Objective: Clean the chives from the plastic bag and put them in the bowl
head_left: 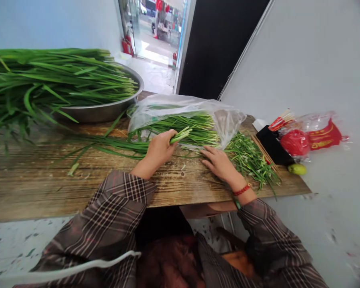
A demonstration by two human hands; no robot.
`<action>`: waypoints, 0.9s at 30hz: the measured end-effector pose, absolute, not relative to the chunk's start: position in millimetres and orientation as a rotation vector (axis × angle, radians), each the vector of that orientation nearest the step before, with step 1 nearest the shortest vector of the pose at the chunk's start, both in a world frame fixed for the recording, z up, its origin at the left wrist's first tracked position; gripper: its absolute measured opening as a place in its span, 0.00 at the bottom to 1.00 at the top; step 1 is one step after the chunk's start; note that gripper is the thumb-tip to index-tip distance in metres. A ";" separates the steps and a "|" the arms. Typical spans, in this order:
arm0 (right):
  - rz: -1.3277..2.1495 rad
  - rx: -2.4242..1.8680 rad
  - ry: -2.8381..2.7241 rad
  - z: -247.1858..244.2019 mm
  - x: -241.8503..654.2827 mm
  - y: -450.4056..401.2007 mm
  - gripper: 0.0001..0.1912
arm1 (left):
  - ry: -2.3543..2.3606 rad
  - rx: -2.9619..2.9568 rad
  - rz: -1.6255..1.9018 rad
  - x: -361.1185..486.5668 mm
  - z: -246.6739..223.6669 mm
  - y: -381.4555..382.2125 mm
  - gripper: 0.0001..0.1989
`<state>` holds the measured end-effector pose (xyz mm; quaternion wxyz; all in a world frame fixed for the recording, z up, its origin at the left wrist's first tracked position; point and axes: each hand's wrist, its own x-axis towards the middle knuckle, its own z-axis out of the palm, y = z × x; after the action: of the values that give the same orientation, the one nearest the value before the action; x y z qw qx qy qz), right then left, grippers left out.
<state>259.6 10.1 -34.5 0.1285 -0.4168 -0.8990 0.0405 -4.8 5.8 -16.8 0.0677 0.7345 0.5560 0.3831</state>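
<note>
My left hand (160, 150) grips a few green stalks (182, 135); my right hand (218, 161), palm down, spreads loosely by the bag (230, 118).

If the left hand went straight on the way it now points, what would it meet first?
Most likely the greens in the bag, just beyond the left hand and the stalks it grips. Its height is unclear, so it might pass above them.

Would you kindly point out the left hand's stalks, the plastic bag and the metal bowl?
Green stalks (182, 135), head view: pale ends.
Plastic bag (230, 120), head view: right end.
Metal bowl (99, 113), head view: outer side.
</note>
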 end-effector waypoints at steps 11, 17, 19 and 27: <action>0.617 -1.183 -2.226 -5.2 312.6 3.6 0.15 | 1.585 1.943 1.228 1.2 -8.5 3.3 0.04; 0.248 -1.333 -2.126 -29.5 292.0 63.8 0.14 | 1.598 1.951 1.238 1.0 -9.5 4.3 0.07; 0.085 -1.442 -2.213 -35.1 284.0 77.5 0.13 | 1.582 1.958 1.231 0.9 -9.8 4.8 0.09; -0.089 -1.593 -2.363 -33.3 274.7 91.2 0.07 | 1.638 1.945 1.251 1.1 -8.7 4.8 0.14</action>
<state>274.7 91.2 -33.3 0.1449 -0.5528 -0.8201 -0.0308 1.1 4.8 -8.7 0.1532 0.6782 0.5711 0.4364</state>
